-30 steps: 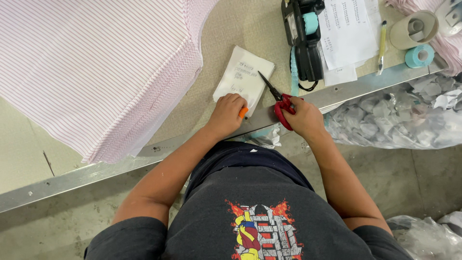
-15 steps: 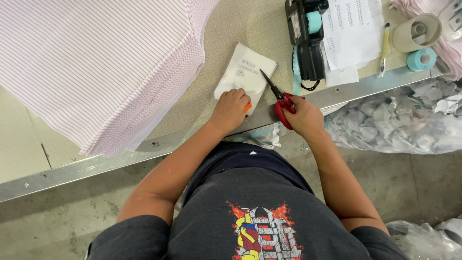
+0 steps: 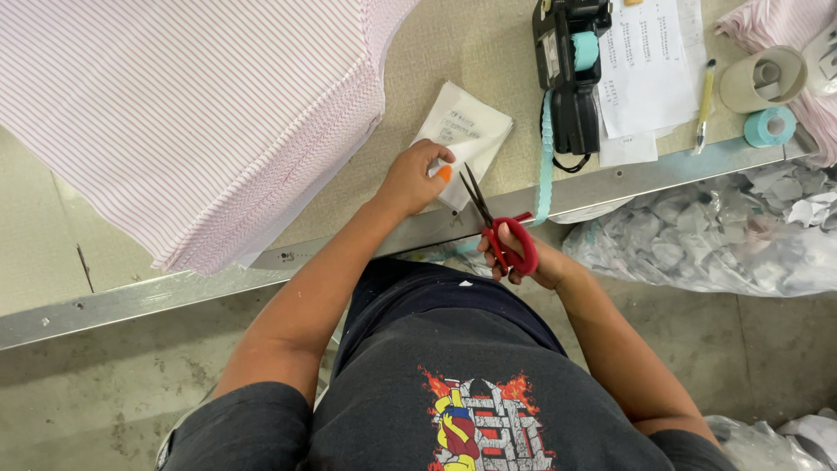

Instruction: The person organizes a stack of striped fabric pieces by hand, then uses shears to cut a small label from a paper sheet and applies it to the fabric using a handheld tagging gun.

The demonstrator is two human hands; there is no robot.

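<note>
My left hand (image 3: 414, 179) rests on the near corner of a small white paper packet (image 3: 464, 139) lying on the beige table, with a small orange piece (image 3: 445, 174) at its fingertips. My right hand (image 3: 521, 262) grips red-handled scissors (image 3: 497, 227) just past the table's metal edge. Their blades are slightly apart and point up toward the packet's near corner.
A thick stack of pink striped fabric (image 3: 192, 113) covers the table's left. A black tape device (image 3: 571, 74) with a teal strip (image 3: 546, 157), printed papers (image 3: 645, 61), a pen (image 3: 704, 105) and tape rolls (image 3: 767, 105) sit right. A clear bag of scraps (image 3: 724, 235) hangs below the metal edge (image 3: 218, 279).
My right hand with the scissors has drawn back toward me off the table edge. My left hand stays on the white packet.
</note>
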